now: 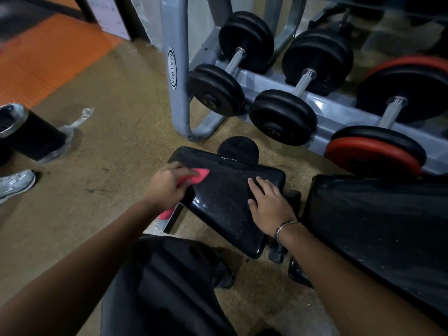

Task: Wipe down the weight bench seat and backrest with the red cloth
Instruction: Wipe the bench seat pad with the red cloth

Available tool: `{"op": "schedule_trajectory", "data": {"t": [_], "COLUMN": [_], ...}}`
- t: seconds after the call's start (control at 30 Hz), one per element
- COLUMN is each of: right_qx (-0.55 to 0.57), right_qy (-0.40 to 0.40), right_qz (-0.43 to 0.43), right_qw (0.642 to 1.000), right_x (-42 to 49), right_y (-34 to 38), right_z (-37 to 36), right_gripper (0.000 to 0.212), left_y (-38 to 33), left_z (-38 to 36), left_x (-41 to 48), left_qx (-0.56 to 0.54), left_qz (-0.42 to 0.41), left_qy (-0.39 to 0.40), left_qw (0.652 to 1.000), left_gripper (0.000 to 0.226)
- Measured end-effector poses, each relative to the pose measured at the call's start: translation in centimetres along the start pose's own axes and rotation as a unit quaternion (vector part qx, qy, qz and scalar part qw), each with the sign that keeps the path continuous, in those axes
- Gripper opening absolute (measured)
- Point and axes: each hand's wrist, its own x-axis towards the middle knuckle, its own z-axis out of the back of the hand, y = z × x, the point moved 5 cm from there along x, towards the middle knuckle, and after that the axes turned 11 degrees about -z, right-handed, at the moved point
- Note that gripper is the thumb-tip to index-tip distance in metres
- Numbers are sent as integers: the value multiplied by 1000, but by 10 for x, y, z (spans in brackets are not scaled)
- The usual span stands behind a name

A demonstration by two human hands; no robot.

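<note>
The black padded bench seat (225, 192) lies in the middle of the head view, shiny and speckled. The black backrest (378, 226) stretches off to the right of it. My left hand (167, 186) presses the red cloth (200, 174) onto the seat's left edge; part of the cloth hangs out below my palm. My right hand (269, 204) rests flat on the seat's right side with fingers spread, holding nothing. A bracelet circles that wrist.
A grey dumbbell rack (174, 76) stands just behind the bench, with black dumbbells (282, 116) and a red-and-black one (375, 151). A black bin (26, 134) with a plastic liner and someone's grey shoe (14, 184) are at the left. My dark-trousered legs fill the bottom centre.
</note>
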Motion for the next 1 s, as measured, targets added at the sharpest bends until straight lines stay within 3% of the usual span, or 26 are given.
{"op": "schedule_trajectory", "data": {"t": [0.1,0.2,0.27,0.4,0.47,0.63,0.77,0.83,1.0], "right_qx": [4,0,-4,-3,-1,-8,-9,-5,-2], "right_qy": [6,1,-4,6,12,-4,9,15,11], "right_qz": [1,1,2,6,7,5,9,6,2], "right_qw": [1000,1000,1000,1000,1000,1000,1000,1000,1000], "right_x": [0,2,2,-2,-1,1,-4,-3,1], "right_y": [-2,0,0,-3,-3,1,-1,-2,-1], "right_z": [-1,1,1,-4,-4,0,-4,-4,-1], "right_gripper": [58,58,58,59,59,58,58,58,58], "left_y": [8,11,2,-6,-2,-2,-9,-4,-3], "left_z": [9,7,3,5,11,7,4,10,4], "left_x": [-13,-2,0,-19,-23,-5,-14,-9,18], "left_qx": [-1,13,16,0,-2,12,-4,-3,17], "left_qz": [-48,64,89,-46,-67,118,38,36,165], "left_qy": [29,-10,-26,58,63,-26,72,92,-50], "left_qw": [998,998,996,997,996,993,997,995,985], "left_gripper": [26,34,36,33,35,35,27,27,34]}}
